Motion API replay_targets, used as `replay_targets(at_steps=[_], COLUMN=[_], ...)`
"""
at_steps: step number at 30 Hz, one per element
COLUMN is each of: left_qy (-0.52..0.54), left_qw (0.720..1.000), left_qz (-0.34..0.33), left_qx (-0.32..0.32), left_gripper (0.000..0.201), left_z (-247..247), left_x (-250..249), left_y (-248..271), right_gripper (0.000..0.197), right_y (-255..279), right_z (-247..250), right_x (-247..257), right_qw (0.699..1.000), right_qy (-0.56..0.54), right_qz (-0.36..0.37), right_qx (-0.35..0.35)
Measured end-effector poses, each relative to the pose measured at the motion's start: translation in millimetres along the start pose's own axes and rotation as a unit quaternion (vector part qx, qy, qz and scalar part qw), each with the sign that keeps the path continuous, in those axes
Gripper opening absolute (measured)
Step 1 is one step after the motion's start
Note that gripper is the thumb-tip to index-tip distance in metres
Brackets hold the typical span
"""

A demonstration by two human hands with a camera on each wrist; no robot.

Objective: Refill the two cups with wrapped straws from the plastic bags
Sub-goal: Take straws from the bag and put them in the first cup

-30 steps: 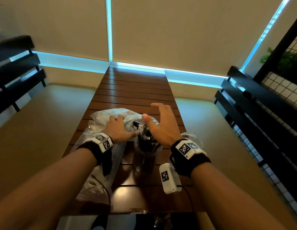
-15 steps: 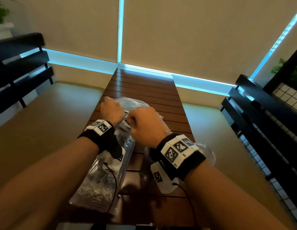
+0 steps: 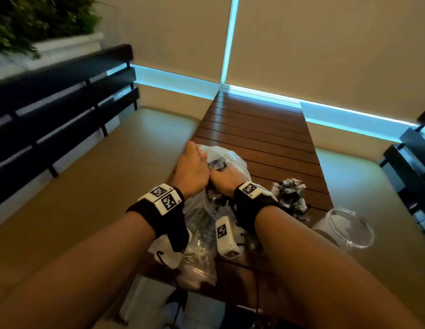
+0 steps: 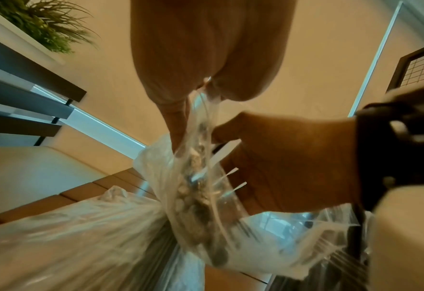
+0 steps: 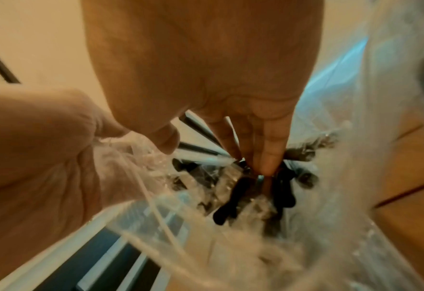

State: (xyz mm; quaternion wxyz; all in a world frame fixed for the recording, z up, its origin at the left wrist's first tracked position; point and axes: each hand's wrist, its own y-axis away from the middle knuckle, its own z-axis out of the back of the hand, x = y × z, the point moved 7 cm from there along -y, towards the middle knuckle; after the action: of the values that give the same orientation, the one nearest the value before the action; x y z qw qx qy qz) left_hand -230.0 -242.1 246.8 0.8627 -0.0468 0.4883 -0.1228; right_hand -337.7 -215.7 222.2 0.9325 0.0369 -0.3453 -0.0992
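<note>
A clear plastic bag (image 3: 234,160) of black wrapped straws stands on the wooden slat table (image 3: 259,129). My left hand (image 3: 194,160) pinches the edge of its mouth and holds it up, as the left wrist view (image 4: 206,87) shows. My right hand (image 3: 224,176) reaches into the bag; its fingers (image 5: 268,153) point straight down among the straws (image 5: 233,198), thumb apart. A cup crammed with wrapped straws (image 3: 291,194) stands to the right of my hands. Further right, an empty clear cup (image 3: 349,225) sits near the table's edge.
A second plastic bag (image 3: 199,257) of straws lies flat on the table under my left forearm. Dark slatted benches (image 3: 64,110) flank the table on the left, with a planter above. The table runs away from me to the wall.
Both hands left the filled cup and went to the bag on the left. The left hand took hold of the bag's mouth, and the right hand went inside it.
</note>
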Motion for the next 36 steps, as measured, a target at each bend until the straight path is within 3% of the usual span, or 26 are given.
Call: replay_targets(at_steps=[1,3,6,11,13,17,21,23,26,29,33,36], left_qy=[0.004,0.008,-0.002,0.004,0.017,0.036,0.035,0.036,0.048,0.053,0.021,-0.004], left_qw=[1.000,1.000,1.000,0.999,0.998,0.996,0.996,0.995,0.994,0.994,0.992,0.992], left_qz=[-0.002,0.000,0.003,0.021,0.027,0.036,0.035,0.036,0.036,0.032,0.008,-0.005], left_qx=[0.001,0.009,0.028,0.050,0.056,0.074,0.076,0.081,0.086,0.092,0.123,0.127], left_gripper=[0.011,0.010,0.010,0.016,0.017,0.014,0.009,0.010,0.011,0.012,0.015,0.017], left_z=[2.6,6.7,9.6,12.3,11.5,8.5,11.3,11.3,11.1,12.2,6.2,0.9], left_x=[2.3,6.8,16.5,22.9,21.7,19.3,20.2,23.6,26.8,25.0,25.7,29.2], left_y=[2.6,6.6,7.0,2.0,0.1,-0.7,-0.6,-0.5,-0.2,-0.1,1.8,2.8], right_gripper=[0.031,0.014,0.023,0.024,0.024,0.038,0.055,0.042,0.009,0.021,0.025,0.017], right_y=[-2.8,-6.1,-3.9,-11.5,-13.4,-19.5,-19.9,-18.7,-15.9,-20.0,-28.7,-31.2], right_z=[-5.3,-16.0,-17.3,-12.0,-8.6,-14.5,-17.4,-16.3,-18.1,-30.6,-31.5,-35.5], right_x=[2.2,3.6,-9.1,-26.1,-34.0,-34.9,-30.6,-26.2,-16.1,-15.7,-5.9,-4.6], right_qw=[0.999,0.990,0.963,0.895,0.882,0.869,0.903,0.927,0.939,0.947,0.992,0.993], right_qy=[-0.036,-0.114,-0.209,-0.385,-0.404,-0.434,-0.367,-0.307,-0.265,-0.224,-0.024,0.007], right_qz=[-0.010,-0.045,-0.144,-0.222,-0.242,-0.237,-0.219,-0.203,-0.201,-0.195,-0.092,-0.079], right_qx=[0.012,0.064,0.088,0.017,-0.010,0.006,0.048,0.074,0.092,0.124,0.088,0.087])
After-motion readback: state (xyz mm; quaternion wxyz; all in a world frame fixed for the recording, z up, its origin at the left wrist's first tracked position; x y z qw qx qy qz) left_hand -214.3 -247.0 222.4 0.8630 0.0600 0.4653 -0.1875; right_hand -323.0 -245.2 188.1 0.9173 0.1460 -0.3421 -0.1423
